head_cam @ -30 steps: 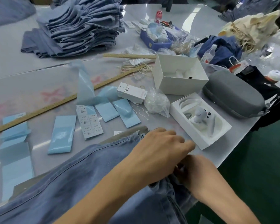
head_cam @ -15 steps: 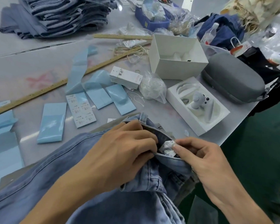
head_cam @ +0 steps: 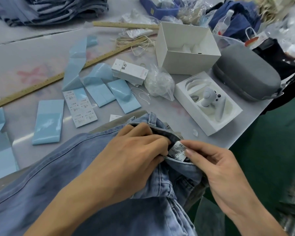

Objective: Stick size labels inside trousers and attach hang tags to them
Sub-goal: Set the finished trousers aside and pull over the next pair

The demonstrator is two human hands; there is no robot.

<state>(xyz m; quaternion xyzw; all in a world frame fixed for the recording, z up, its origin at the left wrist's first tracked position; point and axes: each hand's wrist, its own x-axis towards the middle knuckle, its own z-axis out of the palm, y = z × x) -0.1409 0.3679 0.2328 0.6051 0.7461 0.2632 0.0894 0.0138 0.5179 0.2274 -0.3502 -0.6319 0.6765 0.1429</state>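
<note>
Trousers: the light-blue jeans (head_cam: 61,176) lie across the near edge of the worktop (head_cam: 32,53), waistband opened up toward the near right corner; legs run off toward the near left
Left hand: the left hand (head_cam: 131,160) sits on the denim, fingers curled over the waistband edge, gripping it and holding it open
Right hand: the right hand (head_cam: 216,169) pinches the sewn-in white label (head_cam: 178,150) between thumb and forefinger, other fingers loosely curled; label stands just inside the waistband, "XS" readable on it
Size labels: a white sticker sheet (head_cam: 80,106) lies flat mid-worktop, just beyond the jeans; blue backing sheets (head_cam: 48,121) lie beside it
Hang tags: a stack of white hang tags (head_cam: 129,72) rests past the stickers, near the clear plastic bag (head_cam: 158,82)
Far side: wooden ruler (head_cam: 58,77) runs diagonally; white open box (head_cam: 187,48) and grey case (head_cam: 245,74) toward the right edge
</note>
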